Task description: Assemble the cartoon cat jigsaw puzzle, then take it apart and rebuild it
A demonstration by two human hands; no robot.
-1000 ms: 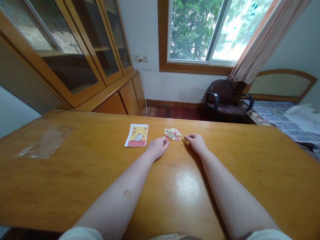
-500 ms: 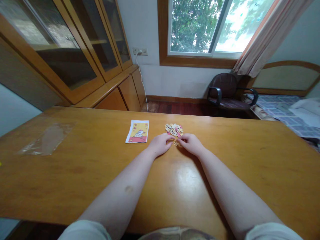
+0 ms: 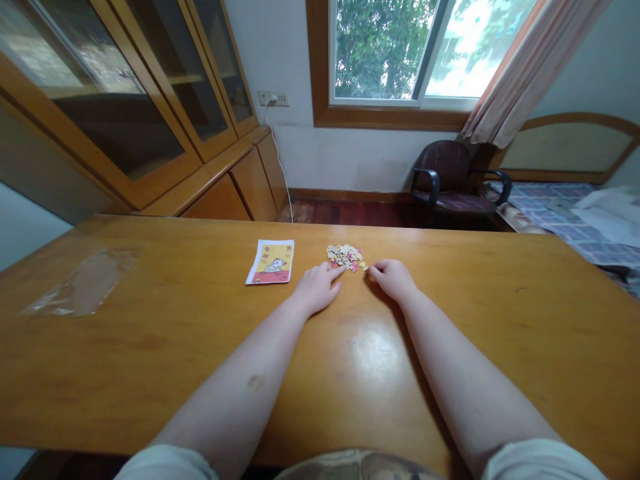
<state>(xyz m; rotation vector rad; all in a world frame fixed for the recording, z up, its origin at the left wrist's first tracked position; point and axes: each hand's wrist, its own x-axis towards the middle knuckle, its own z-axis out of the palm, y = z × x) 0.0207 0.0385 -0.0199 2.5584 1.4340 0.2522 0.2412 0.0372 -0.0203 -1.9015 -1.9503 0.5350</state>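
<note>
A small heap of jigsaw puzzle pieces, pale with some pink ones, lies near the far edge of the wooden table. My left hand rests at the heap's near left side, index finger stretched out to its edge and thumb apart, holding nothing that I can see. To the right of the heap, my right hand has thumb and finger closed on a puzzle piece, mostly covered by the fingertips. Left of the heap lies a picture card with a white animal on yellow and pink.
A clear plastic bag lies flat on the left of the table. Beyond the far edge are a glass-fronted cabinet, an armchair and a bed. A white cable hangs from a wall socket.
My hands have moved apart. The right has shifted to the right and slightly away with a puzzle piece, while the left has extended its index finger toward the heap. The view has turned slightly.
</note>
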